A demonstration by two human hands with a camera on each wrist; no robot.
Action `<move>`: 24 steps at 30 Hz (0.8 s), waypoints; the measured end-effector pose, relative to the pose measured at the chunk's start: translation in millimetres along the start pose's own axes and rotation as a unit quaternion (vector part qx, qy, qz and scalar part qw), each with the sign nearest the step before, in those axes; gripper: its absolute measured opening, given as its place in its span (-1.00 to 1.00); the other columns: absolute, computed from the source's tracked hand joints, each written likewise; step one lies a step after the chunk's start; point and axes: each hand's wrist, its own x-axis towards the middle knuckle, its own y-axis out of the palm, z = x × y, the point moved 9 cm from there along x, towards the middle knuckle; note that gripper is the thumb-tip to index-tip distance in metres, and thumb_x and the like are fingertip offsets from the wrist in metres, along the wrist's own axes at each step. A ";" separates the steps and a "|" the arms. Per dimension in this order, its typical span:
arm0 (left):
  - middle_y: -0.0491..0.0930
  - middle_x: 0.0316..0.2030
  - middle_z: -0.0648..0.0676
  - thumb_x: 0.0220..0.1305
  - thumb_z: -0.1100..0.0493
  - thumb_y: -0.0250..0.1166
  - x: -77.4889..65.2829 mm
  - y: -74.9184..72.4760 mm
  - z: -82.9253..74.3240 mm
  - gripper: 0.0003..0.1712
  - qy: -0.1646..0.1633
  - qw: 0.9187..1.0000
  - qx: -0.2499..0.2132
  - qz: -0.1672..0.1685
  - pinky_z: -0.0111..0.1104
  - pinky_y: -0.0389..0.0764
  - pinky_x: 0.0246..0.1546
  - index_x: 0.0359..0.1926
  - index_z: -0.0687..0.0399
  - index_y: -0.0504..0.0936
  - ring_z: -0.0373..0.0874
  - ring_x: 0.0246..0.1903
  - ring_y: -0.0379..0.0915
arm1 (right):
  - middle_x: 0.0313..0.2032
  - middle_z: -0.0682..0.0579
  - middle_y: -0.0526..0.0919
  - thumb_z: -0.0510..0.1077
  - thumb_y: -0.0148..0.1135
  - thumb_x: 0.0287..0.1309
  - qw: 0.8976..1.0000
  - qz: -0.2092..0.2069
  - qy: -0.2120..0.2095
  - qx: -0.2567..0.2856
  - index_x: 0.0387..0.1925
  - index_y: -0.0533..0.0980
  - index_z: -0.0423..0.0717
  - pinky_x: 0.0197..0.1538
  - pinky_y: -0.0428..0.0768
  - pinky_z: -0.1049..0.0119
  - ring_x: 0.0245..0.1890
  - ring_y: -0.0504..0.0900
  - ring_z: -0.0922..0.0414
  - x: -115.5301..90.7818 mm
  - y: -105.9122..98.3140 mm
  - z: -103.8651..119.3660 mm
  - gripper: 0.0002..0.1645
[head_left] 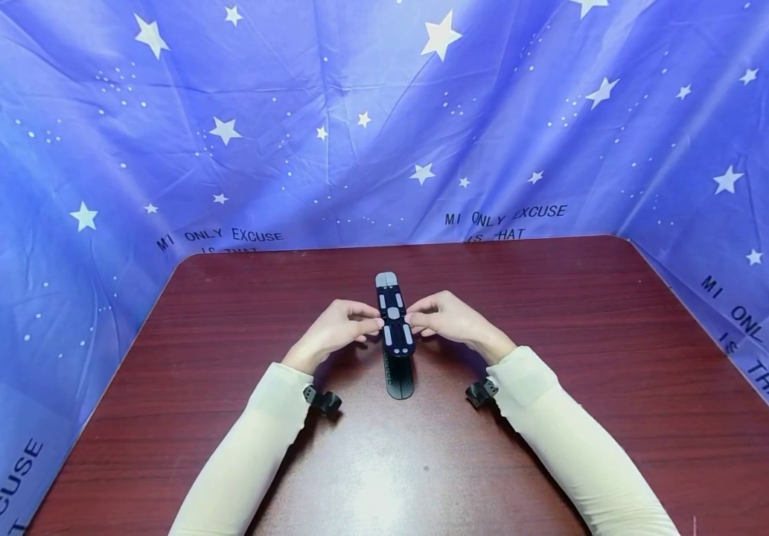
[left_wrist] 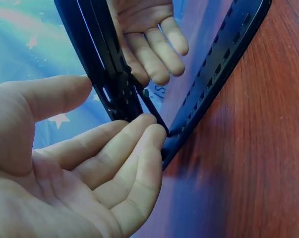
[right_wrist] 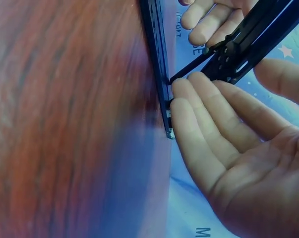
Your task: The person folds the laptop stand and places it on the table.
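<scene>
A black folding laptop stand [head_left: 394, 313] with grey pads stands on the table, its narrow top part tilted up over a notched base [head_left: 399, 385]. My left hand [head_left: 330, 333] pinches the left edge of the top part between thumb and fingers. From the opposite side my right hand [head_left: 456, 324] pinches the right edge in the same way. A thin support strut [left_wrist: 153, 110] slants from the hinged top part down to the slotted base in the left wrist view. Below the thumb, the other fingers [right_wrist: 204, 111] of the right hand reach beside the strut and base.
The dark red wooden table [head_left: 223, 298] has rounded far corners. Blue curtains [head_left: 330, 89] with white stars and black lettering hang behind it and along both sides. Black camera mounts [head_left: 322, 400] sit on both wrists, at the cuffs of white sleeves [head_left: 250, 447].
</scene>
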 end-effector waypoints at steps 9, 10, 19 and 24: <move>0.69 -0.28 0.14 0.11 0.20 0.39 -2.1 5.3 3.4 -0.60 -0.014 1.000 0.013 0.014 -0.20 0.63 -0.30 -0.04 0.33 0.63 -0.04 -0.32 0.63 | -0.23 0.06 0.71 -0.09 0.33 0.12 0.995 -0.007 0.001 -0.103 -0.18 0.70 -0.12 -0.06 0.43 0.30 -0.20 0.52 0.18 -1.3 0.1 1.5 -0.74; 0.69 -0.28 0.14 0.10 0.20 0.40 -2.1 5.5 4.1 -0.57 -0.014 1.000 0.016 0.016 -0.19 0.63 -0.30 -0.02 0.33 0.63 -0.04 -0.33 0.63 | -0.23 0.06 0.71 -0.10 0.32 0.12 0.994 -0.006 0.001 -0.106 -0.18 0.70 -0.12 -0.07 0.42 0.29 -0.20 0.52 0.18 -1.4 0.7 1.8 -0.74; 0.69 -0.33 0.09 0.06 0.19 0.44 -2.0 7.0 4.8 -0.53 -0.007 0.998 0.060 0.015 -0.31 0.59 -0.32 0.00 0.30 0.64 -0.17 -0.40 0.60 | -0.30 0.08 0.70 -0.11 0.32 0.11 0.990 -0.008 0.011 -0.140 -0.21 0.71 -0.11 -0.18 0.43 0.32 -0.31 0.50 0.18 -2.6 4.4 1.2 -0.77; 0.68 -0.37 0.03 0.02 0.18 0.47 -2.3 6.2 5.0 -0.51 -0.006 0.995 0.098 0.004 -0.38 0.55 -0.30 0.00 0.27 0.64 -0.20 -0.38 0.56 | -0.31 0.09 0.69 -0.15 0.32 0.08 0.989 -0.003 0.023 -0.144 -0.19 0.70 -0.13 -0.15 0.45 0.33 -0.33 0.51 0.21 -3.0 7.5 0.2 -0.76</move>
